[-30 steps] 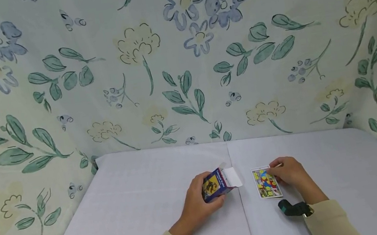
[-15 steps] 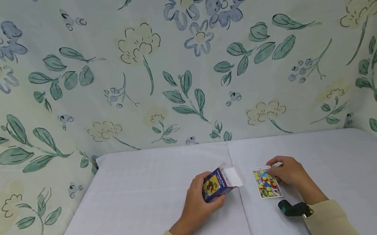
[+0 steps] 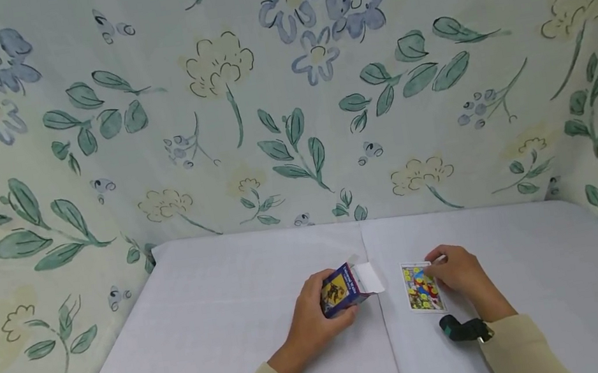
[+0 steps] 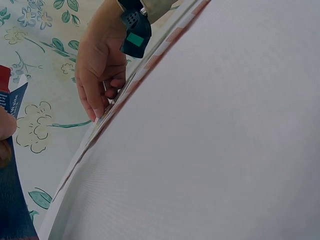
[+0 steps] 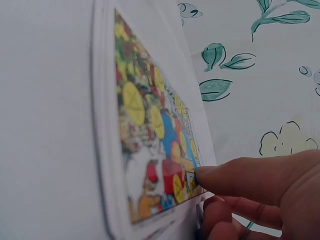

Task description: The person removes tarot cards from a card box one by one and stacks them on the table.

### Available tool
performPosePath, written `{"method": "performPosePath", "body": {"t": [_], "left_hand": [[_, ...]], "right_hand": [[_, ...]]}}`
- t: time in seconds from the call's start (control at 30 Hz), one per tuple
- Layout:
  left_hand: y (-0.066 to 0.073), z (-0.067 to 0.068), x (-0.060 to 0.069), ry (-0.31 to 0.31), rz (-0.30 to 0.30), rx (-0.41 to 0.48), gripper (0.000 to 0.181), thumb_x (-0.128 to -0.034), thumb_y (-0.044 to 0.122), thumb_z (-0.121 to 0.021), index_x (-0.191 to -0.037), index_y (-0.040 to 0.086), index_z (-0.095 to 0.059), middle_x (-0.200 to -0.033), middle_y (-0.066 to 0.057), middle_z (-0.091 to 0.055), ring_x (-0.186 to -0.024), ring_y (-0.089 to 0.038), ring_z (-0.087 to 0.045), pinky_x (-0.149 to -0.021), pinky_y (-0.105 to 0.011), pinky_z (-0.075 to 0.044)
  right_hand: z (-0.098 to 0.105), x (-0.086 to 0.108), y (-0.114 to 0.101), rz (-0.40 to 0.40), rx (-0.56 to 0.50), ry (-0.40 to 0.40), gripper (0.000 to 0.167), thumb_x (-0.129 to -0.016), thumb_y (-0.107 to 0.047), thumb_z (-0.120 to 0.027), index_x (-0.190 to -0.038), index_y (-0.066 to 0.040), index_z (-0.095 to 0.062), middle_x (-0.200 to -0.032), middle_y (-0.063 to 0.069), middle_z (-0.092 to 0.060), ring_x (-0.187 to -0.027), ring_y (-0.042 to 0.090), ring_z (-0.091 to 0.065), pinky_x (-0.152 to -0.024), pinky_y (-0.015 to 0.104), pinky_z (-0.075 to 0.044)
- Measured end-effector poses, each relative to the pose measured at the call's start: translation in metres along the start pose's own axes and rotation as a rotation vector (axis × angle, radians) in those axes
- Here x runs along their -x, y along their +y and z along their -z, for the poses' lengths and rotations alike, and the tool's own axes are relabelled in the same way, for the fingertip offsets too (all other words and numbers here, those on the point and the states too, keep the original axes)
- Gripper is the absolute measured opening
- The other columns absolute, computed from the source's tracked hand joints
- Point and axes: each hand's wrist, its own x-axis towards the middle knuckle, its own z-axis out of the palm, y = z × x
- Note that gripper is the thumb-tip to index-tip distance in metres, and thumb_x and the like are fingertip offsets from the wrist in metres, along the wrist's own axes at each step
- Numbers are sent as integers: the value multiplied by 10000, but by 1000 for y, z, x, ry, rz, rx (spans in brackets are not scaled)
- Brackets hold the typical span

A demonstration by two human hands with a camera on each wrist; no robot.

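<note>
My left hand (image 3: 310, 320) grips a small blue card box (image 3: 340, 292) with a yellow picture on its front. The box's white end flap (image 3: 369, 278) stands open toward the right. On the white cloth to its right lies a small stack of picture cards (image 3: 423, 290), the top one brightly coloured with a white border. My right hand (image 3: 459, 272) pinches the stack at its upper right edge. In the right wrist view the thumb (image 5: 220, 176) presses on the card face while the other fingers curl below the edge. How many cards it pinches is hidden.
A white cloth (image 3: 224, 307) covers the table, with a crease (image 3: 387, 334) running between the hands. Behind the table and at its sides hangs a floral curtain (image 3: 296, 167). Each wrist wears a black camera.
The whole head view has shifted up slightly. Both hands hold nearly the same place; the right fingers and the card stack have moved only a little.
</note>
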Motion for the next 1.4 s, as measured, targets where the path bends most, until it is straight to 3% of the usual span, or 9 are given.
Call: {"method": "performPosePath", "body": {"t": [0.27, 1.4], "left_hand": [[2, 0, 1, -5, 25, 6, 678, -794, 387, -767, -1350, 157, -454, -1225, 23, -537, -1022, -102, -500, -858, -274, -488], [0, 0, -2, -2, 1, 7, 690, -792, 387, -769, -1355, 158, -443, -1222, 20, -534, -1009, -99, -498, -838, -270, -475]], "right_hand": [[1, 2, -2, -2, -15, -12, 301, -870, -143, -661, -1111, 23, -593, -905, 166, -580, -762, 248, -538, -591, 295, -453], [-1, -4, 1, 6, -13, -2, 272, -876, -146, -661, -1110, -11, -636, -864, 146, -582, -697, 223, -541, -583, 296, -455]]}}
